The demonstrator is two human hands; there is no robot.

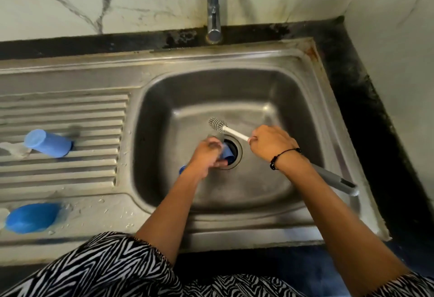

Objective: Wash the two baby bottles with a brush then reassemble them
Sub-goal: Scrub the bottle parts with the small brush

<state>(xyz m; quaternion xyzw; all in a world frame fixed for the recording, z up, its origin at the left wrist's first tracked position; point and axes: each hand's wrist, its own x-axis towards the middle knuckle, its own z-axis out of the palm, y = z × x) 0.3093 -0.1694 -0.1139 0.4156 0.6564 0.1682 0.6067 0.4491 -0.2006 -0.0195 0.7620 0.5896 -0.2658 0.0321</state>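
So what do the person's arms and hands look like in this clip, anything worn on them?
Both forearms are bare, with no gloves on the left hand or the right hand. The right wrist carries a thin black cord bracelet with dark beads. The left wrist shows nothing worn. A black-and-white zebra-striped garment fills the bottom of the view.

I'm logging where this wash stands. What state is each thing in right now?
Tap: no water seen running.
Brush: gripped by the right hand, bristle head in the air, outside the bottle.
Bottle: gripped by the left hand over the drain, blurred.
Blue cap: lying on its side on the drainboard.
Second blue cap: lying on the sink's front rim.
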